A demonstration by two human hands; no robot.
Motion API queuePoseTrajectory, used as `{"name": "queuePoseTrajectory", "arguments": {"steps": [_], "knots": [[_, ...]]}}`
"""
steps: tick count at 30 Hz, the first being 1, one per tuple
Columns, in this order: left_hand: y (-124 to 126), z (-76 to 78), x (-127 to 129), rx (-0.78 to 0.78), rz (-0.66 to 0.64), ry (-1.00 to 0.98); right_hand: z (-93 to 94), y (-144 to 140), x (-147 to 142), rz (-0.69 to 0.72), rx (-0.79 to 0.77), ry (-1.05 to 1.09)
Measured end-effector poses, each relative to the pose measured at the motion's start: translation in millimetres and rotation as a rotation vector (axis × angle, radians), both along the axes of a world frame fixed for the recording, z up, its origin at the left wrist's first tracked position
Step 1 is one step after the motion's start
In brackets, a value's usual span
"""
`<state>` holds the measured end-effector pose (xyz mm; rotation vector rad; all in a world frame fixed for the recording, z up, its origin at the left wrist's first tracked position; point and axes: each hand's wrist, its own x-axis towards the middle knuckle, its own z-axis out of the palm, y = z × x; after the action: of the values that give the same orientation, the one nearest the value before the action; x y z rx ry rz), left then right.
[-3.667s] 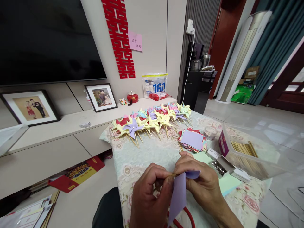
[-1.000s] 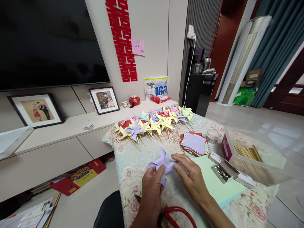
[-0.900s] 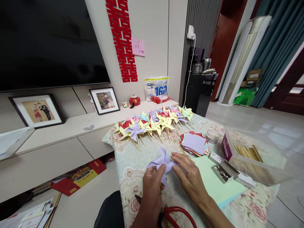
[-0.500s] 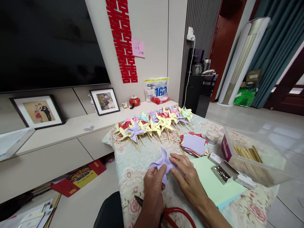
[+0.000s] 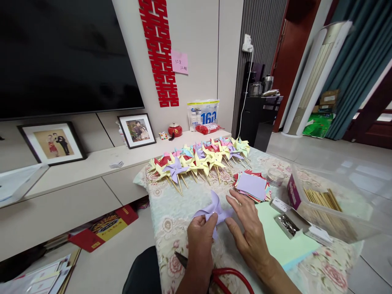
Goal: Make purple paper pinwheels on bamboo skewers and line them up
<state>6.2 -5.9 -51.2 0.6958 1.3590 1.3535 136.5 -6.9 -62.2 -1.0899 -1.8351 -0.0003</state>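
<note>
Pinching a pinwheel, the left hand holds it beside the spread right hand.

There are two hands, one held pinwheel, two framed photos and one plastic bin.

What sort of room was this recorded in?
Most likely a living room in a home: a big TV hangs over a low cabinet, framed photos stand on that cabinet, and what looks like a tall air conditioner stands near a curtain.
</note>
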Motion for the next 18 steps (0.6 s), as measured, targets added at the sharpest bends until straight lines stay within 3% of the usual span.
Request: {"name": "queuePoseTrajectory", "arguments": {"steps": [7,18], "knots": [[-3,6.6,8,0.118,-0.002,0.119,10.3,-8,-1,0.065,0.048,-0.127],[-6,11.0,8,0.086,0.019,0.122,8.7,-6,-2,0.065,0.043,-0.145]]}}
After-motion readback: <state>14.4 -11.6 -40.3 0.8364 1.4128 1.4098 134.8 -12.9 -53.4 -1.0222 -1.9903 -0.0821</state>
